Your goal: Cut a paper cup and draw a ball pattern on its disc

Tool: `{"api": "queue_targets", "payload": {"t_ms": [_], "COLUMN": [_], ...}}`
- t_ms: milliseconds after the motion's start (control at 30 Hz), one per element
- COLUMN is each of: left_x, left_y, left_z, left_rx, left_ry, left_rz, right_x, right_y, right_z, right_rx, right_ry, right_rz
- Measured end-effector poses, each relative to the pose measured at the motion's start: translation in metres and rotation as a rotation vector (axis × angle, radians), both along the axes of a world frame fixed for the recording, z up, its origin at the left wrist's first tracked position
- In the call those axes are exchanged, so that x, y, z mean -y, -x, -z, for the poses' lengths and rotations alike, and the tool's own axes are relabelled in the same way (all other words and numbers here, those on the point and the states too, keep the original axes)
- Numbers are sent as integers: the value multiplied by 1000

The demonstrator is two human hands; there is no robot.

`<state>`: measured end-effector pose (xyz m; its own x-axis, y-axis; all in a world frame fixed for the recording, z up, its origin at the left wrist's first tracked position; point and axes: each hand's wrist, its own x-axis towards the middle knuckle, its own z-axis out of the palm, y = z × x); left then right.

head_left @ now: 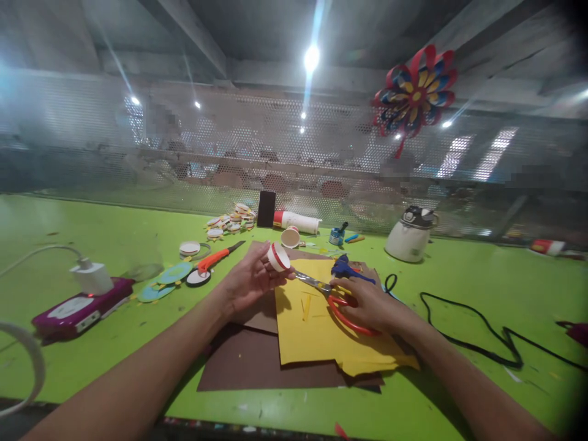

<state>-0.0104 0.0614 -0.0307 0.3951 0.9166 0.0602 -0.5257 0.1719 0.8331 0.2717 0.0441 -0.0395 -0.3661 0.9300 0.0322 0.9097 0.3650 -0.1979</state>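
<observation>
The left hand grips a white cup piece with a red band between thumb and fingers, above the far left corner of the yellow sheet; the right hand is wrapped around red-handled scissors over that sheet's middle. The two hands are apart, with the blades reaching toward the left fingertips. Some cutting looks done: slim yellow strips lie on the sheet. Beyond it to the left, a pile of short cup pieces appears to carry yellow bits, while the held piece shows none, so I judge it less far along; a taller paper cup just beyond the sheet looks uncut. How much remains cannot be told. Whether the blade tips touch the held piece is unclear, the right hand hides part of the scissors' handles, and the blue tool at the sheet's far edge is partly covered.
</observation>
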Motion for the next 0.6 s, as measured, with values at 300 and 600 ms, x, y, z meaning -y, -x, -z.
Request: {"api": "queue_targets", "payload": {"t_ms": [300, 600], "left_x": [-4, 4], "left_y": [2, 1], "left_z": [6, -1], "left_rx": [16, -97], "left_ry": [-96, -221], "left_rz": [-24, 5], "right_x": [0, 3], "right_y": [-1, -1], "right_z": [0, -6], "right_rx": [12, -82], "right_ry": [-8, -110], "right_rz": [-13, -10]}}
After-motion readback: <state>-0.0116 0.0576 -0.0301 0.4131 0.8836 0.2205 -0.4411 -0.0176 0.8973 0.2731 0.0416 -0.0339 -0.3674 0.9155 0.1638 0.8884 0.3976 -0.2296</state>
